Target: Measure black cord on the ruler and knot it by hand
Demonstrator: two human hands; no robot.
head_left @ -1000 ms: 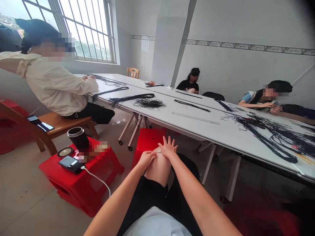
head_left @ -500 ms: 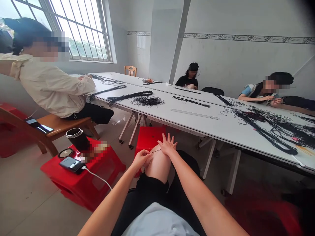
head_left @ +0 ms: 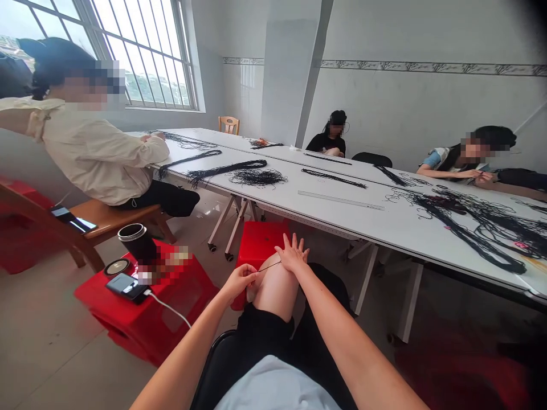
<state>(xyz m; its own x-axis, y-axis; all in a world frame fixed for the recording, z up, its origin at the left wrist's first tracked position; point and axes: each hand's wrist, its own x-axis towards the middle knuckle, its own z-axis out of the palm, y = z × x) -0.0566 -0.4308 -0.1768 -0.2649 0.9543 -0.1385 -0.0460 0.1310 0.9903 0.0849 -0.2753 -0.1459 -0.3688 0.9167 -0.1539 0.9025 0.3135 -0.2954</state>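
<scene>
While the right hand (head_left: 292,256) lies flat on the raised bare knee (head_left: 276,290), its fingers are stretched out and spread apart, and they close on nothing. Under its palm, one end of a thin black cord (head_left: 269,266) seems to be pressed against the skin. The left hand (head_left: 240,279) is curled together just beside the knee, and its thumb and fingertips pinch the other end of this cord. The cord is very thin, dark and short, and it runs almost straight and tight between the two hands, just above the knee. Behind the hands stands a red stool (head_left: 256,242), and farther away a long white table (head_left: 325,215) carries many bundles of black cords (head_left: 470,228).
</scene>
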